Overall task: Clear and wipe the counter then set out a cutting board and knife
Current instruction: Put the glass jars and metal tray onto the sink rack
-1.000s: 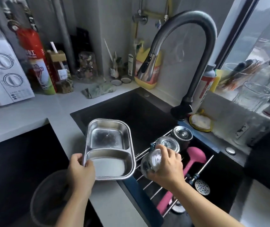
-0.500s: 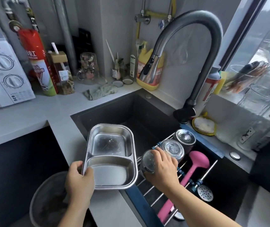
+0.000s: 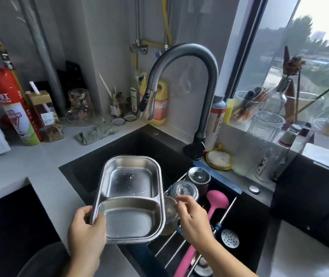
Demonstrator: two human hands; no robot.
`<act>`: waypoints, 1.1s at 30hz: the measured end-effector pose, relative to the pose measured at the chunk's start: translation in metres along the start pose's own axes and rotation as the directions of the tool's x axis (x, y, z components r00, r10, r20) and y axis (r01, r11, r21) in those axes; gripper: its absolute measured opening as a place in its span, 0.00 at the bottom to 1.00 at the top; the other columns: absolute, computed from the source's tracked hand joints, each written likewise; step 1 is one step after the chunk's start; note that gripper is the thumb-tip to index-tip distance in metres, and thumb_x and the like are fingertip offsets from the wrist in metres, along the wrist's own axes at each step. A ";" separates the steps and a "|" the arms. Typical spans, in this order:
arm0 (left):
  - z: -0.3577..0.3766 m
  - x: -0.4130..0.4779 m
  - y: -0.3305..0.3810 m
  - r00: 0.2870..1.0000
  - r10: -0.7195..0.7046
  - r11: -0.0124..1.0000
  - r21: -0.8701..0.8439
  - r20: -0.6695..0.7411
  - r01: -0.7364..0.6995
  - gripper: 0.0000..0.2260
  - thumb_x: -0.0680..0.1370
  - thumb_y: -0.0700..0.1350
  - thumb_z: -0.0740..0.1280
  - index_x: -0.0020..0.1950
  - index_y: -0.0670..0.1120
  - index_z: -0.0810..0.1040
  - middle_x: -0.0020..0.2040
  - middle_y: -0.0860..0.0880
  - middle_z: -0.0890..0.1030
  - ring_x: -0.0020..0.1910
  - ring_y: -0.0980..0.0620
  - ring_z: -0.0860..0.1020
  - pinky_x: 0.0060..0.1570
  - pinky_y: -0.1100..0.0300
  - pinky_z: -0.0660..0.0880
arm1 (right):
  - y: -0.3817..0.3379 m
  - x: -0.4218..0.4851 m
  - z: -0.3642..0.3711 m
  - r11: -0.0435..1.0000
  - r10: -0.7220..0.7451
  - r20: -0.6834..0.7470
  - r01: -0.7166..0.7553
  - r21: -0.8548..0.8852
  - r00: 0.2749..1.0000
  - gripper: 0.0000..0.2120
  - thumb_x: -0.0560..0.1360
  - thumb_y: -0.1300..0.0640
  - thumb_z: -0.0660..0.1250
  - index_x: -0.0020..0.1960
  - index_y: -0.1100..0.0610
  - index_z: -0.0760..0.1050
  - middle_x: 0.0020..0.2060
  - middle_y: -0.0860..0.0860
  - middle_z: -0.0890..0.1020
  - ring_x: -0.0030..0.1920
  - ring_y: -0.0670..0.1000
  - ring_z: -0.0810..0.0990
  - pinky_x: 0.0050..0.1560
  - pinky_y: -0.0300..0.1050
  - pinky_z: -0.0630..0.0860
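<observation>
1. My left hand reaches in from 7 o'clock, forearm rising from the bottom edge. The thumb lies over the rim and the fingers curl beneath, so this grip is closed on the near-left corner of the steel tray.
2. My right hand comes in from 5 o'clock, wrist bent, with the thumb and fingertips on the upturned glass just at the tray's 3 o'clock edge. I cannot tell whether this grip pinches the glass or only rests on it.
3. The tray is a shiny two-compartment dish with rounded corners, held roughly level. Its near end is over the tabletop edge and its far end hangs over the black sink.
4. The far compartment shows faint wet streaks. The near one looks smooth and dull.
5. A drying rack of metal rods spans the sink's right part, at 3 o'clock from the tray.
6. On the rack, two more upturned glasses stand in a row toward 1 o'clock. Beside them lie a pink ladle and a perforated skimmer.
7. A crumpled green rag lies on the tabletop at 11 o'clock of the sink.
</observation>
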State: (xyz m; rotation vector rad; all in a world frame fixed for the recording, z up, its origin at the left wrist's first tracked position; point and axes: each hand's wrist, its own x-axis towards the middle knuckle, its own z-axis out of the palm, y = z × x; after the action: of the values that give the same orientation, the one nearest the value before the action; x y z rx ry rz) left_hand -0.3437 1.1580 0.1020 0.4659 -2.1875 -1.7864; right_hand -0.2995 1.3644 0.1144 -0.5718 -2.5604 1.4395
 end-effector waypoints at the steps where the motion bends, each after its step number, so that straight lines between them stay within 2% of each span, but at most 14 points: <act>1: 0.006 -0.004 0.005 0.999 0.005 1.000 -0.007 0.031 -0.005 0.08 0.71 0.42 0.69 0.36 0.52 0.72 0.32 0.46 0.77 0.32 0.47 0.73 0.33 0.55 0.69 | -0.006 -0.004 -0.007 0.979 0.072 0.051 -0.081 0.188 0.996 0.11 0.78 0.53 0.57 0.48 0.54 0.77 0.40 0.47 0.83 0.40 0.46 0.82 0.45 0.46 0.79; 2: 0.013 -0.009 0.009 0.998 0.008 1.000 -0.015 0.069 -0.007 0.08 0.70 0.42 0.69 0.35 0.53 0.72 0.33 0.46 0.78 0.32 0.46 0.74 0.34 0.55 0.69 | -0.009 -0.007 -0.014 0.927 0.122 0.129 -0.159 0.340 0.984 0.14 0.79 0.52 0.56 0.44 0.54 0.77 0.33 0.47 0.82 0.32 0.44 0.80 0.35 0.41 0.78; 3: 0.020 -0.013 0.012 0.994 0.012 1.000 -0.024 0.110 -0.009 0.08 0.69 0.42 0.69 0.36 0.53 0.72 0.33 0.45 0.78 0.32 0.46 0.74 0.34 0.55 0.69 | -0.010 -0.009 -0.020 0.887 0.151 0.193 -0.219 0.407 0.970 0.16 0.79 0.51 0.55 0.42 0.55 0.78 0.29 0.46 0.81 0.27 0.43 0.77 0.28 0.37 0.74; 5: 0.035 -0.023 0.020 0.981 0.031 0.999 -0.026 0.194 -0.026 0.07 0.69 0.41 0.68 0.36 0.52 0.73 0.34 0.45 0.78 0.32 0.46 0.74 0.34 0.55 0.69 | -0.008 -0.014 -0.032 0.905 0.179 0.216 -0.246 0.348 0.960 0.13 0.78 0.53 0.57 0.42 0.56 0.77 0.30 0.46 0.81 0.28 0.44 0.78 0.25 0.34 0.72; 7: 0.052 -0.029 0.027 0.962 0.056 0.998 -0.026 0.267 -0.051 0.08 0.70 0.38 0.67 0.37 0.51 0.73 0.34 0.46 0.77 0.33 0.48 0.73 0.33 0.56 0.68 | -0.002 -0.017 -0.041 0.951 0.193 0.114 -0.215 0.224 0.975 0.07 0.74 0.59 0.61 0.48 0.56 0.77 0.40 0.50 0.84 0.37 0.48 0.82 0.30 0.37 0.76; 8: 0.060 -0.031 0.031 0.952 0.073 0.997 -0.029 0.298 -0.067 0.09 0.71 0.37 0.67 0.37 0.51 0.73 0.34 0.47 0.77 0.33 0.48 0.73 0.33 0.57 0.68 | 0.004 -0.017 -0.044 0.960 0.203 0.063 -0.211 0.183 0.977 0.10 0.71 0.62 0.62 0.50 0.56 0.77 0.43 0.53 0.84 0.40 0.51 0.83 0.34 0.40 0.78; 10: 0.075 -0.035 0.037 0.925 0.095 0.995 -0.029 0.369 -0.091 0.08 0.72 0.37 0.66 0.38 0.50 0.73 0.36 0.48 0.78 0.36 0.47 0.74 0.34 0.57 0.69 | 0.009 -0.017 -0.051 0.946 0.244 -0.001 -0.237 0.222 0.970 0.12 0.70 0.65 0.61 0.50 0.58 0.77 0.43 0.57 0.84 0.41 0.56 0.83 0.39 0.47 0.81; 12: 0.089 -0.040 0.040 0.891 0.081 0.996 -0.003 0.448 -0.089 0.06 0.72 0.39 0.67 0.47 0.48 0.75 0.42 0.48 0.79 0.44 0.46 0.76 0.41 0.55 0.70 | 0.012 -0.015 -0.058 0.916 0.299 -0.057 -0.269 0.297 0.953 0.10 0.71 0.67 0.61 0.48 0.59 0.76 0.42 0.60 0.83 0.42 0.59 0.83 0.41 0.53 0.83; 14: 0.099 -0.046 0.037 0.867 0.059 0.994 0.046 0.495 -0.094 0.16 0.72 0.40 0.67 0.60 0.47 0.72 0.50 0.49 0.77 0.51 0.46 0.75 0.51 0.56 0.69 | 0.017 -0.009 -0.062 0.896 0.336 -0.098 -0.285 0.342 0.937 0.07 0.72 0.67 0.61 0.48 0.60 0.75 0.44 0.63 0.82 0.44 0.62 0.83 0.43 0.58 0.83; 17: 0.104 -0.052 0.030 0.851 0.044 0.985 0.117 0.524 -0.124 0.21 0.72 0.42 0.68 0.64 0.48 0.70 0.57 0.48 0.77 0.60 0.46 0.73 0.58 0.54 0.68 | 0.025 0.002 -0.064 0.864 0.397 -0.126 -0.323 0.387 0.909 0.06 0.73 0.67 0.62 0.49 0.63 0.74 0.46 0.65 0.81 0.45 0.65 0.83 0.45 0.62 0.81; 21: 0.105 -0.049 0.019 0.821 0.007 0.980 0.161 0.571 -0.120 0.21 0.73 0.43 0.68 0.65 0.49 0.69 0.62 0.45 0.76 0.63 0.46 0.72 0.61 0.53 0.68 | 0.033 0.015 -0.063 0.821 0.465 -0.132 -0.371 0.434 0.875 0.05 0.74 0.67 0.63 0.50 0.65 0.73 0.49 0.64 0.79 0.46 0.62 0.83 0.45 0.60 0.82; 26: 0.109 -0.042 0.010 0.811 0.008 0.971 0.190 0.586 -0.147 0.22 0.73 0.43 0.68 0.66 0.51 0.68 0.63 0.44 0.75 0.62 0.47 0.72 0.58 0.56 0.66 | 0.039 0.028 -0.054 0.800 0.496 -0.133 -0.392 0.454 0.858 0.07 0.75 0.65 0.63 0.53 0.64 0.72 0.50 0.62 0.77 0.43 0.58 0.83 0.38 0.48 0.83; 33: 0.120 -0.038 0.004 0.803 0.050 0.945 0.232 0.594 -0.230 0.25 0.71 0.42 0.69 0.67 0.50 0.69 0.65 0.43 0.74 0.65 0.46 0.70 0.62 0.54 0.67 | 0.049 0.039 -0.045 0.759 0.511 -0.076 -0.408 0.508 0.856 0.09 0.72 0.65 0.65 0.52 0.63 0.72 0.44 0.60 0.80 0.44 0.59 0.83 0.43 0.53 0.83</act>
State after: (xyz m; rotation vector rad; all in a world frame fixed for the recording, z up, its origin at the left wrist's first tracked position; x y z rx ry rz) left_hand -0.3581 1.2812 0.0814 -0.2417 -2.8301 -1.6753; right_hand -0.3092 1.4382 0.0947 -1.2511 -1.8544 1.9467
